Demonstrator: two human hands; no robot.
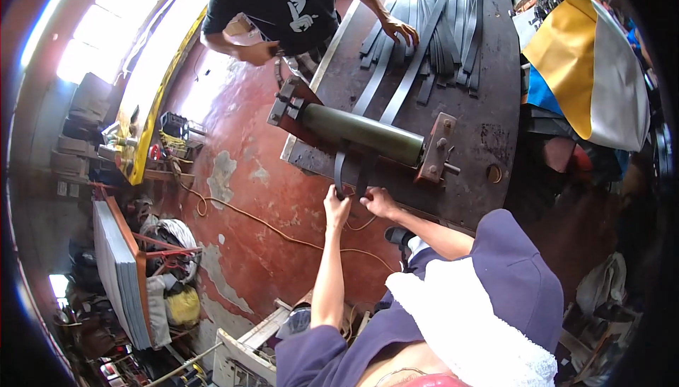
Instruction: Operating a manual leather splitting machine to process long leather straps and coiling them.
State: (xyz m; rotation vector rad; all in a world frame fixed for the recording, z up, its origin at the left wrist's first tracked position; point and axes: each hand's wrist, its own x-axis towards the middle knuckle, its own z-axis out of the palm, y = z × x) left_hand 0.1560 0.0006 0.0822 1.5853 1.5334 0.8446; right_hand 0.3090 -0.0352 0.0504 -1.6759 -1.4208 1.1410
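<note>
Below the front of a roller machine [364, 132], my left hand [337, 208] is closed round the end of a dark grey flat strip [339, 168]. My right hand [380, 203] grips a second, darker strip [366, 170] right beside it. Both strips hang down from the roller toward me. Behind the roller, two grey strips [407, 93] run up the table to a heap of similar strips [442, 26]. Across the table, a co-worker's hand [401, 30] rests at the heap's left side, fingers spread.
The machine's end blocks [436, 148] stand on a dark table [474, 168]. Folded yellow and grey sheets [566, 54] lie to the right. An orange cord [265, 228] crosses the red floor. Stacked panels [117, 267] and a wooden frame [244, 359] are at left.
</note>
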